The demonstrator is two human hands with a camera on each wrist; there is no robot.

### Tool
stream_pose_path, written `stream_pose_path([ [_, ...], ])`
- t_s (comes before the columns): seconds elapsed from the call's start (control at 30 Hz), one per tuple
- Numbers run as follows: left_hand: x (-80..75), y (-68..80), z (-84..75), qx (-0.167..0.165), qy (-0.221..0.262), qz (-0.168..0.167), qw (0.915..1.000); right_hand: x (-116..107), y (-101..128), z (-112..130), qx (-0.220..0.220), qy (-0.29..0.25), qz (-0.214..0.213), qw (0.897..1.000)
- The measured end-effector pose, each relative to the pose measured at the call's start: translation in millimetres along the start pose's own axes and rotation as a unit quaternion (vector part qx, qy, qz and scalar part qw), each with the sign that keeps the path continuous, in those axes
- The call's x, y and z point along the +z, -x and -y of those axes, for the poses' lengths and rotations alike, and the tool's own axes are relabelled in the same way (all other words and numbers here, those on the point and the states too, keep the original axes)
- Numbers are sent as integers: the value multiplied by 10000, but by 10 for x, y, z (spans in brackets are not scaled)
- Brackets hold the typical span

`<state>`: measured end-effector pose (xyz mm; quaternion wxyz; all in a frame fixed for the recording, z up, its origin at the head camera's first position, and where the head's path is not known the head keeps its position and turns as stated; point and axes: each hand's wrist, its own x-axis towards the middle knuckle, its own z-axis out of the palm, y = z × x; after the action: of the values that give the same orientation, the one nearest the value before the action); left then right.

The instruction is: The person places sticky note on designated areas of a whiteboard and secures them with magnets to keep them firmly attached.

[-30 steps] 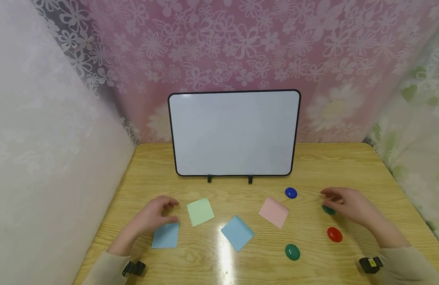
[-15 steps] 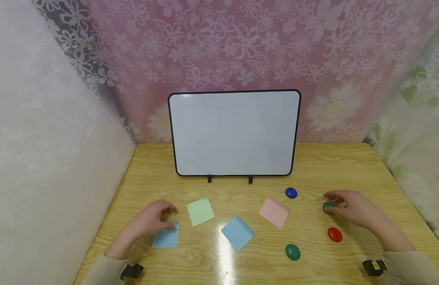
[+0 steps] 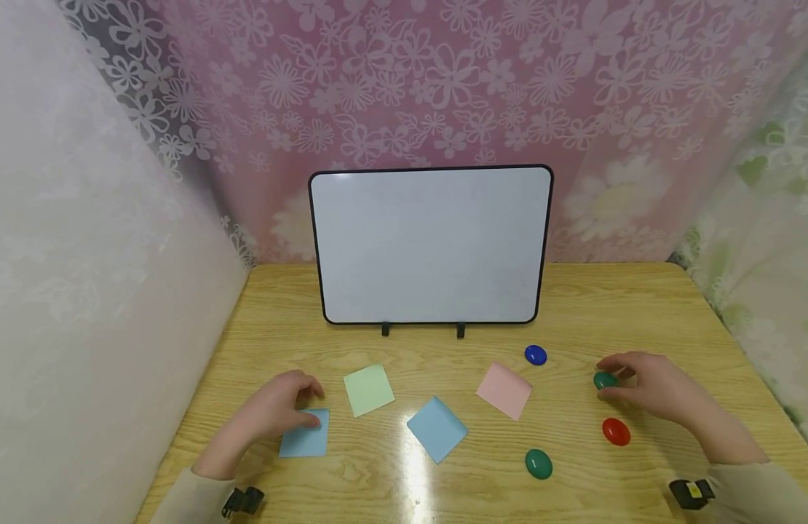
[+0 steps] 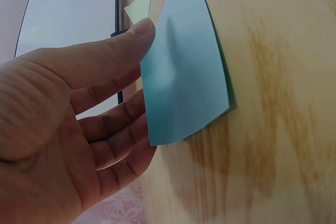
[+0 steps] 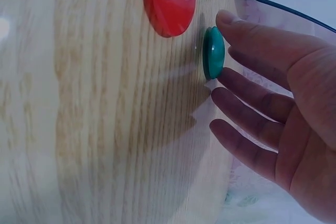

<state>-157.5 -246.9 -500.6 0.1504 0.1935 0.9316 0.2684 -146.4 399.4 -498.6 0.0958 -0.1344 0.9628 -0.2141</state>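
Blue square paper note point(image 3: 309, 440), near left, flat-ish on the pale wooden table point(image 3: 351, 495), and the left hand point(image 3: 273, 407) is right at it: thumb over the paper, fingers loosely bent and parted from the thumb; whether they touch it, I can't tell. Over at near right, a glossy green oval disc point(image 3: 539, 463). Just beyond, a second blue square paper note point(image 3: 437, 429) in the middle, and a glossy red oval disc point(image 3: 616, 431) to the right. Further up, a pale green paper note point(image 3: 368, 390), a pink paper note point(image 3: 504, 391), and there's the right hand point(image 3: 656, 386), loosely open, thumb and fingers astride another green oval disc point(image 3: 603, 380) on the table; contact unclear. Then a shiny blue oval disc point(image 3: 536, 354), a black-framed whiteboard point(image 3: 430, 244) standing upright, and, behind it, pink flowered curtain point(image 3: 404, 80).
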Motion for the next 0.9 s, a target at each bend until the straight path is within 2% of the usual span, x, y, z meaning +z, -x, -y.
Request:
stream_pose_path([
  [0.4,5,-2,-25,-9,-36,-30,10000,-34,-4,21,28,-22,94,9999],
  [0.63,16,22,-25,-166,-76,-35,9998,-12,-7,35,-13,-70,52,10000],
  [0.9,28,10,-35,-369,-38,-96,9993,-1,-55,67,208,92,113,9997],
])
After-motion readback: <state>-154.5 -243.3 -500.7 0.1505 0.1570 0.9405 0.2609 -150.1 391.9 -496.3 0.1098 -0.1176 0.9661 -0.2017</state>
